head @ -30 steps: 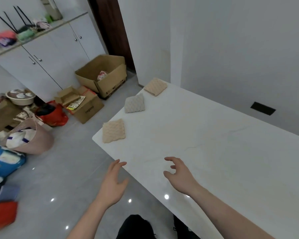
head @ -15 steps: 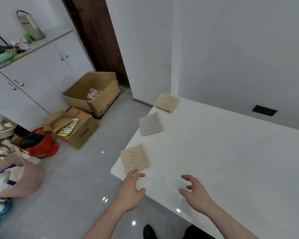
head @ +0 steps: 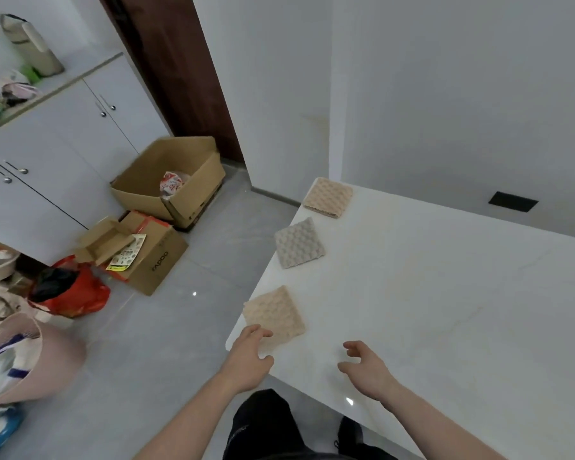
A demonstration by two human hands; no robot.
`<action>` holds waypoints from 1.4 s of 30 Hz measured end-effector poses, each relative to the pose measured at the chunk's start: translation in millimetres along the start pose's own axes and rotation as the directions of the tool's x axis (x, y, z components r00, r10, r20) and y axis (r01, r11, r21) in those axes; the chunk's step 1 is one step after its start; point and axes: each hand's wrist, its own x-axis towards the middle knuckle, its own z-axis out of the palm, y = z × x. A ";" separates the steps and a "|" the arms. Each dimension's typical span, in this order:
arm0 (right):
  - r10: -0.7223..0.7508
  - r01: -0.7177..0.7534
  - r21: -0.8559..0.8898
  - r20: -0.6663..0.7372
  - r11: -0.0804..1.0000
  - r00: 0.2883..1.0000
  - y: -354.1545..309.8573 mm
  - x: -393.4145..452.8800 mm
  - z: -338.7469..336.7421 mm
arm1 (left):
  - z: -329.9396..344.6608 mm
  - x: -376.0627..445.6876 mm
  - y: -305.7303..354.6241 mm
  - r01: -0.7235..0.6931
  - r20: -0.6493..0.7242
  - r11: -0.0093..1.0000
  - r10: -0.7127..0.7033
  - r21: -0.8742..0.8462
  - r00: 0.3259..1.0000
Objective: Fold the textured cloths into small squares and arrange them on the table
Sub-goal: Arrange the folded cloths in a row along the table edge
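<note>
Three folded, bumpy-textured square cloths, the nearest beige one (head: 274,315), a grey one (head: 298,242) and a far beige one (head: 328,197), line the white marble table (head: 445,293) along its left edge, the row running away from the person. The left hand (head: 248,358), grip loose and holding nothing, hovers at the nearest cloth's corner; the right hand (head: 367,368) hangs with its fingers loosely curled and its grip likewise holding nothing.

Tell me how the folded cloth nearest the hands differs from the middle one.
The nearest cloth is beige-peach; the middle cloth is grey. The nearest cloth lies at the table corner with the left hand at its near edge; the middle cloth lies apart from both hands. Both are folded, bumpy-textured squares lying flat along the table's left edge.
</note>
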 end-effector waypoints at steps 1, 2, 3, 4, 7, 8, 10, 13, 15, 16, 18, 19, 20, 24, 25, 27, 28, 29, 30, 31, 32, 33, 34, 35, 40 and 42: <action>0.007 -0.007 0.001 0.000 1.000 1.000 -2.0 4.2 6.8 | -4.3 5.8 -4.6 0.002 0.014 1.000 -0.002 -0.003 1.000; 0.010 -0.010 0.003 -0.006 1.000 1.000 -5.7 8.2 12.3 | -9.7 13.7 -8.7 0.000 0.026 1.000 0.000 0.002 1.000; 0.015 -0.015 0.010 -0.017 1.000 1.000 -10.9 12.4 17.7 | -15.4 23.3 -12.8 -0.003 0.029 1.000 0.003 0.008 1.000; 0.026 -0.025 0.023 -0.031 0.999 0.999 -15.3 17.3 23.5 | -20.8 34.2 -17.7 -0.005 0.034 1.000 0.005 0.014 0.999; 0.095 -0.088 0.094 -0.069 0.992 0.993 -24.8 30.6 45.6 | -39.4 68.8 -31.1 -0.026 0.083 0.998 0.021 0.060 0.996; 0.128 -0.116 0.134 -0.081 0.984 0.989 -27.5 32.9 53.7 | -45.7 79.8 -34.5 -0.030 0.097 0.997 0.022 0.075 0.995; 0.195 -0.171 0.231 -0.083 0.958 0.977 -31.5 40.9 70.9 | -57.3 103.4 -39.7 -0.051 0.126 0.993 0.038 0.105 0.991; 0.307 -0.265 0.370 -0.058 0.890 0.950 -37.3 56.5 95.8 | -67.5 137.1 -45.7 -0.079 0.176 0.986 0.053 0.147 0.983; 0.357 -0.294 0.444 -0.064 0.846 0.932 -41.9 64.3 107.4 | -70.2 151.2 -45.2 -0.097 0.211 0.984 0.063 0.152 0.975; 0.370 -0.287 0.476 -0.088 0.831 0.925 -44.7 69.9 113.6 | -70.5 158.8 -46.8 -0.099 0.228 0.984 0.064 0.149 0.972; 0.389 -0.277 0.515 -0.122 0.812 0.913 -47.2 79.6 124.0 | -70.3 169.3 -48.6 -0.091 0.266 0.985 0.050 0.147 0.963; 0.403 -0.280 0.533 -0.127 0.798 0.906 -48.5 82.8 129.7 | -69.7 172.1 -50.1 -0.081 0.288 0.986 0.037 0.144 0.957; 0.415 -0.286 0.547 -0.127 0.787 0.901 -50.1 84.7 135.0 | -68.5 173.2 -51.9 -0.075 0.305 0.988 0.030 0.137 0.952; 0.422 -0.264 0.595 -0.141 0.759 0.896 -64.5 87.6 149.1 | -66.5 177.2 -56.3 -0.074 0.315 0.990 0.034 0.117 0.948; 0.428 -0.260 0.610 -0.144 0.748 0.892 -67.6 90.3 151.8 | -65.9 178.8 -57.0 -0.061 0.323 0.993 0.026 0.097 0.946; 0.443 -0.255 0.627 -0.162 0.736 0.882 -70.7 96.2 157.3 | -62.6 181.7 -59.6 -0.013 0.329 0.999 0.000 0.036 0.944; 0.450 -0.250 0.632 -0.177 0.734 0.876 -71.9 98.5 160.2 | -61.2 182.4 -60.8 0.011 0.338 1.000 -0.011 0.003 0.941; 0.458 -0.245 0.640 -0.189 0.728 0.869 -72.2 101.1 163.2 | -61.0 180.7 -60.6 0.040 0.352 0.999 -0.031 -0.018 0.936; 0.463 -0.236 0.652 -0.200 0.721 0.864 -72.3 103.0 165.0 | -59.9 179.6 -61.6 0.055 0.365 0.998 -0.040 -0.030 0.930; 0.465 -0.226 0.657 -0.213 0.719 0.859 -72.1 105.4 165.8 | -60.0 177.3 -62.3 0.069 0.378 0.997 -0.049 -0.039 0.925; 0.464 -0.220 0.660 -0.220 0.719 0.858 -72.2 107.3 166.2 | -60.2 173.1 -63.6 0.079 0.391 0.996 -0.056 -0.043 0.918; 0.462 -0.219 0.654 -0.224 0.724 0.858 -72.1 109.2 166.1 | -58.8 170.6 -66.8 0.089 0.399 0.995 -0.062 -0.050 0.915; 0.451 -0.213 0.639 -0.235 0.739 0.861 -72.7 110.2 165.5 | -58.3 167.5 -70.2 0.097 0.405 0.993 -0.063 -0.064 0.912; 0.439 -0.211 0.615 -0.247 0.760 0.864 -73.9 110.4 164.8 | -56.8 163.6 -74.0 0.115 0.417 0.990 -0.071 -0.083 0.906; 0.370 -0.193 0.486 -0.300 0.853 0.879 -86.0 100.3 167.8 | -54.8 140.3 -92.7 0.187 0.454 0.969 -0.096 -0.159 0.886; 0.362 -0.201 0.427 -0.337 0.882 0.869 -86.9 96.7 174.0 | -54.6 134.9 -101.5 0.206 0.470 0.968 -0.115 -0.147 0.875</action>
